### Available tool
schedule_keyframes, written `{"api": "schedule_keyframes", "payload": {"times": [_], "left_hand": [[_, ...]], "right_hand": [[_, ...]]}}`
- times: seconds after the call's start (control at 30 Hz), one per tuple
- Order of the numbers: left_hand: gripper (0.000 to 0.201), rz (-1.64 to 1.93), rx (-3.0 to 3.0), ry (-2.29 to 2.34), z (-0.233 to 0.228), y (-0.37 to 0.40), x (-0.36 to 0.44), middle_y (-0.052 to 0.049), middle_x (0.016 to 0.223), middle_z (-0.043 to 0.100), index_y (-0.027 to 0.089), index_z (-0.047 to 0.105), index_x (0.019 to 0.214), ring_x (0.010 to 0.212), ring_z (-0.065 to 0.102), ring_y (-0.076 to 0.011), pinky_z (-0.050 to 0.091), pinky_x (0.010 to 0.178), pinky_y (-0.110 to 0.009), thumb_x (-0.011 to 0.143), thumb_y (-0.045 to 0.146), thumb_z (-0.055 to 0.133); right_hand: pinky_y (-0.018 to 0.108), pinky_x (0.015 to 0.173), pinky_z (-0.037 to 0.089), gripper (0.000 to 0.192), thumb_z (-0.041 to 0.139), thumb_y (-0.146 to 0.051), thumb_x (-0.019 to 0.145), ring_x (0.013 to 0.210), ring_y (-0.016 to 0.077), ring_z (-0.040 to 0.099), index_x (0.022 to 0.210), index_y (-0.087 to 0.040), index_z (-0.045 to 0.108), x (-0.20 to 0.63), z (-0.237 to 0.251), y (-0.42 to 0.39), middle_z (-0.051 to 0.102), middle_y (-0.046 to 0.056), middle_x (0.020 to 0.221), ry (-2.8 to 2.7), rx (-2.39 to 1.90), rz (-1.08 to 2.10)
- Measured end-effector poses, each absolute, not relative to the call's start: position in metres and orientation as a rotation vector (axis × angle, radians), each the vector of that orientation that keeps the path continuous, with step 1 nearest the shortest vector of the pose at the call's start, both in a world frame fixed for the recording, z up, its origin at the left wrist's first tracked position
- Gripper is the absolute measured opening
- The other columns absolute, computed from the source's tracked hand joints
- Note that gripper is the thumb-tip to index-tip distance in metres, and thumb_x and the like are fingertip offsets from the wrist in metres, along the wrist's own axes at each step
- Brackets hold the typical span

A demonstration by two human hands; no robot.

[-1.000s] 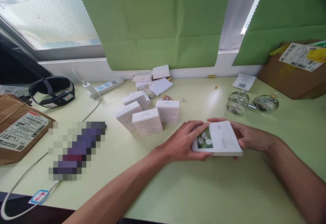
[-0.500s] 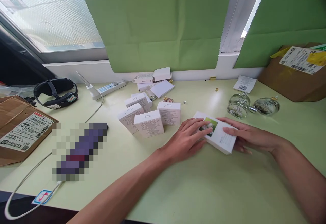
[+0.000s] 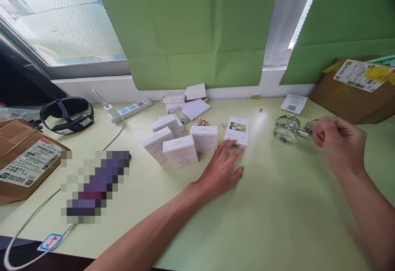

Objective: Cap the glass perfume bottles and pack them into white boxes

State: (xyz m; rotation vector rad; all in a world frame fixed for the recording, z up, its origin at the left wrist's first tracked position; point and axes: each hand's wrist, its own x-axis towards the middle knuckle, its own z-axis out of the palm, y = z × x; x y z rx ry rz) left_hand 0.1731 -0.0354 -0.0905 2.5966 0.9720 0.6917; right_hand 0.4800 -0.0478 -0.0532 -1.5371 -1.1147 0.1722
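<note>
A white carton [image 3: 237, 133] with a photo of white flowers on green lies flat on the table. My left hand [image 3: 220, 168] rests its fingertips on the carton's near end, fingers spread and not wrapped around it. Off to the right, my right hand [image 3: 341, 143] is raised and blurred, its fingers curled in. Whether anything is inside those fingers is hidden. Just beyond it, a round clear glass bottle [image 3: 309, 127] is partly covered by the hand. More round glass bottles [image 3: 286, 134] lie to its left.
Several white cartons [image 3: 180, 151] stand left of my left hand. Opened packaging [image 3: 196, 108] lies behind them. A power strip [image 3: 134, 110], a black headset [image 3: 66, 116], a pixelated object [image 3: 97, 186] on a cable and a cardboard box [image 3: 27, 160] are left. Another cardboard box [image 3: 348, 98] is right.
The carton was between both hands; now it lies farther back and left, turned lengthwise. My right hand has let go of it and moved right to the glass bottles.
</note>
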Motion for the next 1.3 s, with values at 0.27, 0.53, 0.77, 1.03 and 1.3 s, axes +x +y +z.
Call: {"api": "schedule_keyframes", "payload": {"times": [0.27, 0.53, 0.77, 1.03, 1.3], "left_hand": [[0.064, 0.496, 2.638, 0.966, -0.091, -0.036, 0.174, -0.012, 0.166, 0.023, 0.021, 0.027, 0.155, 0.157, 0.009, -0.0288, 0.023, 0.127, -0.052, 0.099, 0.043, 0.048], [0.062, 0.535, 2.637, 1.055, -0.089, -0.035, 0.188, -0.012, 0.168, 0.018, 0.018, 0.027, 0.155, 0.158, 0.004, -0.0290, 0.026, 0.127, -0.049, 0.101, 0.044, 0.043], [0.062, 0.338, 2.773, 0.954, -0.085, -0.010, 0.225, -0.013, 0.165, 0.027, 0.011, 0.031, 0.153, 0.156, 0.012, -0.0316, 0.022, 0.128, -0.046, 0.102, 0.046, 0.037], [0.043, -0.143, 2.962, 1.152, 0.006, 0.032, 0.241, -0.016, 0.141, 0.058, 0.013, 0.057, 0.130, 0.131, 0.055, -0.0308, 0.041, 0.112, -0.045, 0.096, 0.039, 0.055], [0.070, -0.608, 2.628, 1.398, 0.060, 0.036, 0.148, -0.007, 0.143, 0.058, 0.033, 0.040, 0.148, 0.129, 0.053, -0.0317, 0.046, 0.100, -0.040, 0.084, 0.033, 0.068]], "right_hand": [[0.036, 0.069, 0.039, 0.049, 0.078, -0.056, 0.067, 0.073, 0.0202, 0.055, 0.099, -0.021, 0.066, 0.498, -0.071, -0.032, 0.058, 0.003, 0.084, -1.325, -1.979, 0.154], [0.035, 0.067, 0.036, 0.037, 0.068, -0.055, 0.074, 0.065, 0.0185, 0.048, 0.086, -0.020, 0.064, 0.492, -0.078, -0.028, 0.049, -0.001, 0.069, -1.395, -1.984, 0.129], [0.030, 0.064, 0.041, 0.039, 0.070, -0.059, 0.077, 0.067, 0.0165, 0.049, 0.087, -0.022, 0.065, 0.465, -0.062, -0.038, 0.048, -0.002, 0.073, -1.394, -1.774, 0.194], [0.027, 0.056, 0.039, 0.041, 0.069, -0.062, 0.078, 0.060, 0.0141, 0.045, 0.088, -0.023, 0.064, 0.447, -0.069, -0.040, 0.046, -0.003, 0.069, -1.487, -1.580, 0.380], [0.028, 0.057, 0.038, 0.036, 0.068, -0.059, 0.082, 0.061, 0.0141, 0.043, 0.088, -0.024, 0.062, 0.438, -0.072, -0.040, 0.040, -0.004, 0.067, -1.598, -1.513, 0.382]]}}
